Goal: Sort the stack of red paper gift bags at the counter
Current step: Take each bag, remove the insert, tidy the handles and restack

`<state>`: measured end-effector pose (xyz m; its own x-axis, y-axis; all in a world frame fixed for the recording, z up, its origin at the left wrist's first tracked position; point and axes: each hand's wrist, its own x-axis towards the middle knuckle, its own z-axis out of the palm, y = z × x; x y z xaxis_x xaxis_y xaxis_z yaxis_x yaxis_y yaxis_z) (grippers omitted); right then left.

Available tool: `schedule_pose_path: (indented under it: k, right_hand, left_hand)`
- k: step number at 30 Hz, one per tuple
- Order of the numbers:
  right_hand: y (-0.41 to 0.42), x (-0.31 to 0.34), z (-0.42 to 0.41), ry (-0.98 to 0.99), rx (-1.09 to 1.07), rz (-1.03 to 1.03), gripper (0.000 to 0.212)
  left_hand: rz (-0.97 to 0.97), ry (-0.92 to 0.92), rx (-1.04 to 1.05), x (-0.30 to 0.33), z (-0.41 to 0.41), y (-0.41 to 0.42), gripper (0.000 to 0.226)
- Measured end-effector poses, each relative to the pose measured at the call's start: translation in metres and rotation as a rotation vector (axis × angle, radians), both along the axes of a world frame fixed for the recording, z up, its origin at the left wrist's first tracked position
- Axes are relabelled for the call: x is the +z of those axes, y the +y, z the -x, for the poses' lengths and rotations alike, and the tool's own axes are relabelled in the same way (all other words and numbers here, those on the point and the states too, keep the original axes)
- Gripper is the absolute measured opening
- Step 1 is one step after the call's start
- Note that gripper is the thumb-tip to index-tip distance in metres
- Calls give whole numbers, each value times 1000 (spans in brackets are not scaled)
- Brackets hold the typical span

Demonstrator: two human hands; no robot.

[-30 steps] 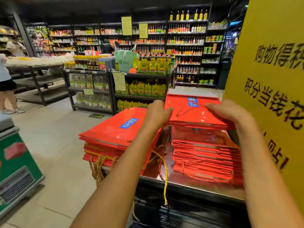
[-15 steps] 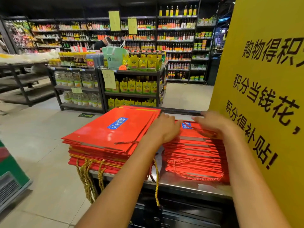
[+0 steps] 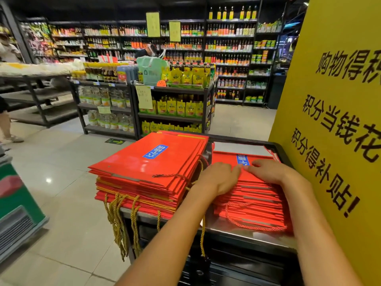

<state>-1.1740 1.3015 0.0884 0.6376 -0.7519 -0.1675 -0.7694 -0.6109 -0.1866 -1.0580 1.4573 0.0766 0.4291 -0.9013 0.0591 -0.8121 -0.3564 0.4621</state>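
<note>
Two stacks of flat red paper gift bags lie on a steel counter (image 3: 245,231). The taller left stack (image 3: 148,170) has a blue label on top, and gold rope handles hang over the counter's front edge. The lower right stack (image 3: 249,201) has red rope handles and a blue label partly under my fingers. My left hand (image 3: 219,177) rests flat on the right stack's top bag near its left edge. My right hand (image 3: 268,171) presses on the same bag with fingers stretched toward the left hand.
A tall yellow sign (image 3: 334,120) with black characters stands close on the right. A green freezer (image 3: 18,205) is at the left. Shelving (image 3: 175,96) with yellow pouches and bottles stands beyond the counter across a tiled floor. A person's leg (image 3: 6,124) shows far left.
Both hands brought a lifted bunch of red bags down onto the right stack. They now lie flat on its top, closer together.
</note>
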Motion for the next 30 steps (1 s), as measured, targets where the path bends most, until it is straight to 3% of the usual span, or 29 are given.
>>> schedule_pose_path:
  k: [4, 6, 9, 14, 17, 21, 27, 30]
  right_hand:
    - [22, 30, 4, -180, 1, 348, 46]
    - [41, 45, 0, -353, 122, 397, 37]
    - [75, 58, -20, -489, 372, 297, 28]
    - [125, 52, -69, -259, 675, 88, 22]
    - [135, 43, -85, -225, 719, 89, 20]
    - [138, 37, -89, -339, 740, 36, 11]
    - [142, 58, -85, -629, 633, -307, 16]
    - [147, 78, -90, -777, 637, -606, 14]
  left_hand:
    - [285, -188, 72, 28, 3, 27, 46]
    - [362, -326, 87, 41, -4, 50, 30]
    - [355, -400, 162, 48, -28, 96, 31]
    - [209, -426, 414, 33, -79, 174, 30]
    - [205, -409, 438, 20, -88, 206, 32]
    - [319, -397, 390, 1, -85, 229, 26]
    - [413, -385, 343, -13, -75, 246, 16]
    - [429, -399, 345, -24, -69, 252, 27]
